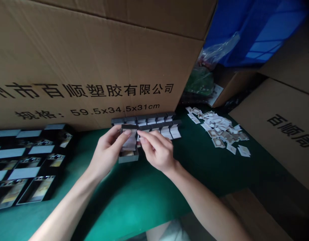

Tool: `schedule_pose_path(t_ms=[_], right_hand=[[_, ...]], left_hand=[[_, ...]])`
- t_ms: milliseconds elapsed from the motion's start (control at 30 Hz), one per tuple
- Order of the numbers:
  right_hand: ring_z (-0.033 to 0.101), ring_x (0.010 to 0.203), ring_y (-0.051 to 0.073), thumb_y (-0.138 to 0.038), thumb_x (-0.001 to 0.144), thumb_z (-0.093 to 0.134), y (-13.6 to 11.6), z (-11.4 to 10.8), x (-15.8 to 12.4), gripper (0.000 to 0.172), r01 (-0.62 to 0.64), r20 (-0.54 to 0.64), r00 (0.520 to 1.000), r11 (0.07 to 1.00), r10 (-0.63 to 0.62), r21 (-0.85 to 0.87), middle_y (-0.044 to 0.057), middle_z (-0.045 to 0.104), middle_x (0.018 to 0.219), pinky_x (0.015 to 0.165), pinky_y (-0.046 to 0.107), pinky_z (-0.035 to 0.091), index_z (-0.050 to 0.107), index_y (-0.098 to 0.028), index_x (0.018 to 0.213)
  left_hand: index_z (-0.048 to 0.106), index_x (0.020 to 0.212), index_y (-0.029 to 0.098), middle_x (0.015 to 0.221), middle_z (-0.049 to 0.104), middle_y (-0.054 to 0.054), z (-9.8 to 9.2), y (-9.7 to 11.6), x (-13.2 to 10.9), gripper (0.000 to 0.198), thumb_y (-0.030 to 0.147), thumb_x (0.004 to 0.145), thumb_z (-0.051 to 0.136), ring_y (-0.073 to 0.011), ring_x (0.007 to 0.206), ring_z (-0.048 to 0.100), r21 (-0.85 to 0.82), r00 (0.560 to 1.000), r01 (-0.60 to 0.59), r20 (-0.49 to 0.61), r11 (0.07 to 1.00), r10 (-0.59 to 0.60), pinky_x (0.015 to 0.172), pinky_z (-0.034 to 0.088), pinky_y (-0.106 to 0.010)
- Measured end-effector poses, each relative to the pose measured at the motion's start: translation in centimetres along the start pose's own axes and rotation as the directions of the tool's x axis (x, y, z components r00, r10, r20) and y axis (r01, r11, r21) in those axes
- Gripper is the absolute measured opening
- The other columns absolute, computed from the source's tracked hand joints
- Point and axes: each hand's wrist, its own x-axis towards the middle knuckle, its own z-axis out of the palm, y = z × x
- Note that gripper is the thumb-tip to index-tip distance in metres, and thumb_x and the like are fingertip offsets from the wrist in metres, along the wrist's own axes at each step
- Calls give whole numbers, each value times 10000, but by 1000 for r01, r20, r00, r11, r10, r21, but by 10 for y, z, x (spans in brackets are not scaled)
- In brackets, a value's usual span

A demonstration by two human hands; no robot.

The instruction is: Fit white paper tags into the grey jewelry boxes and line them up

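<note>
Quick count: two bare hands, left [106,152] and right [157,150], with one dark folding box [128,156] between them. Six more dark boxes [141,119] line the back row on the green worktop [134,207], and I make it about four in the row in front. Four cardboard cartons [94,57], one blue plastic crate [257,33]. Paper labels [220,129]? Too many to count.

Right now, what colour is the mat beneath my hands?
Green; the head view shows the flat tabletop mat best.
</note>
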Motion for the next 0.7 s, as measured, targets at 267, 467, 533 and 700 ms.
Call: schedule_pose_path(t_ms=[267,467,533,700], right_hand=[[649,633,113,-234,1050,569,2,-2,1,162,-161,-10,987,987,161,-28,42,748,823,597,239,556,724,-188,1034],[570,556,88,-201,1015,597,0,-2,5,128,-190,-53,981,982,188,-20,25,711,759,528,221,479,718,-179,981],[539,532,84,-211,1025,585,1,-1,5,191,-173,-47,984,985,172,-18,8,671,694,519,222,456,690,-186,867],[343,453,74,-271,1059,527,4,1,3,535,-127,3,992,990,127,-68,-58,385,483,454,261,292,376,-226,547]], left_hand=[[679,914,199,661,662,9,-1,6,1,407,519,744,863,-119,507,572,37,997,67,23,997,-68,454,476,-199],[703,968,216,772,738,11,-4,4,0,338,460,790,854,-144,617,669,-25,999,44,12,999,-43,564,555,-221],[711,978,223,825,754,19,-5,3,1,298,424,807,850,-141,674,688,-102,999,17,-33,995,-20,630,582,-219],[725,987,223,855,736,25,-4,4,6,272,390,806,842,-130,712,666,-272,996,6,-87,962,-31,627,567,-196]])
